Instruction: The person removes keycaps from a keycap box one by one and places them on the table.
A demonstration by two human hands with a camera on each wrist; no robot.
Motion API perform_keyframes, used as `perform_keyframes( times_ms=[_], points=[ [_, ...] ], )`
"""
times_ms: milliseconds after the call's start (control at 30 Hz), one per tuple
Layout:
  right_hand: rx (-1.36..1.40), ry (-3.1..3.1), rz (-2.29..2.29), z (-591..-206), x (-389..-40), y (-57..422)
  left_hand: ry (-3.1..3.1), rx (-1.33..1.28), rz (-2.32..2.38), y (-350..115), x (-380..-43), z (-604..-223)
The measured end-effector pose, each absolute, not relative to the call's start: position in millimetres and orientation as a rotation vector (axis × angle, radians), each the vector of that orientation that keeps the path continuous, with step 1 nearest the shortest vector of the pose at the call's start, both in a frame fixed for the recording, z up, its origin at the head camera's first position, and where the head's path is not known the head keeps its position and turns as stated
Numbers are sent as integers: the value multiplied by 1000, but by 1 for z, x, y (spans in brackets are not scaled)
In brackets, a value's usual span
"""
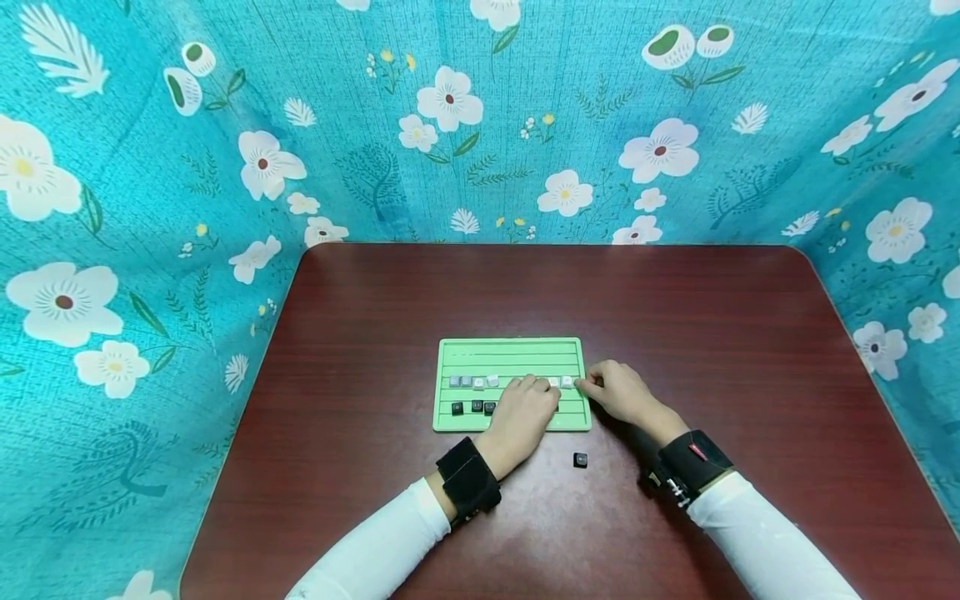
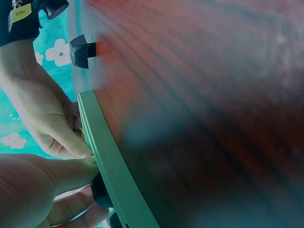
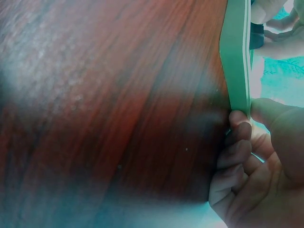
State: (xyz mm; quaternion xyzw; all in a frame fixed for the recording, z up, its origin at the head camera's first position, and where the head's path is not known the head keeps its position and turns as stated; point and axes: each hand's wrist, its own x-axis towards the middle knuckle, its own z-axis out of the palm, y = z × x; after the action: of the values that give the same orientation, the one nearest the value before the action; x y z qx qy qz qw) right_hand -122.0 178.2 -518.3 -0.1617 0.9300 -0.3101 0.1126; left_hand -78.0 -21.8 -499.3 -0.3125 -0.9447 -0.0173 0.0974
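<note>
A green ridged board (image 1: 510, 347) lies flat near the middle of a dark red table (image 1: 360, 350). On it stands a row of white and grey keycaps (image 1: 478, 383), and nearer the person a row of black keycaps (image 1: 477, 407). The left hand (image 1: 521, 418) rests over the near side of the board with bent fingers, covering the middle of both rows; a black keycap sits between its thumb and fingers, though I cannot tell whether they pinch it. The right hand (image 1: 624, 395) pinches the board's right edge between thumb and forefinger, its other fingers curled, just beside the last white keycap.

A loose black keycap (image 1: 581, 460) lies on the table in front of the board, between the two forearms. Black wrist straps (image 1: 468, 478) and white sleeves (image 1: 375, 542) reach in from the near side, flanking that space. Blue flowered cloth (image 1: 450, 167) hangs along the table's far edge and down both sides. Broad stretches of table run left and right of the board, and another reaches from its far rim to the cloth.
</note>
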Motion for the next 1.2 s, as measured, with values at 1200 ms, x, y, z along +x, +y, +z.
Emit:
perform_keyframes(
  times_ms=[1200],
  points=[
    [-478,2728,-922,-519,-122,179,-2731,-913,-124,-24,-72,-494]
  ],
)
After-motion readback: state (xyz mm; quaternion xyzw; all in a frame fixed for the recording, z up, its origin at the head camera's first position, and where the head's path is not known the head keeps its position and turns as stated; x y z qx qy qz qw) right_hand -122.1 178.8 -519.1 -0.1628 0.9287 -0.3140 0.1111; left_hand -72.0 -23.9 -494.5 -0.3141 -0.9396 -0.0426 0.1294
